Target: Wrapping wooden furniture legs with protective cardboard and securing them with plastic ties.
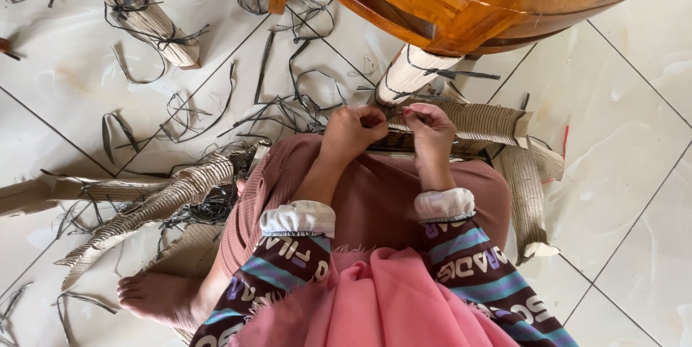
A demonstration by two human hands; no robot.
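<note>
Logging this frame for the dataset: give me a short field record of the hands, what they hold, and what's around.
left hand: closed, gripping the near edge of the corrugated cardboard strip
right hand: closed, pinching the same strip beside the left
strip position: across the lap, under the wooden table
wrapped table leg: just beyond the hands, cardboard-covered
floor: white tiles, strewn with dark plastic straps and cardboard pieces
bare foot: lower left
</note>
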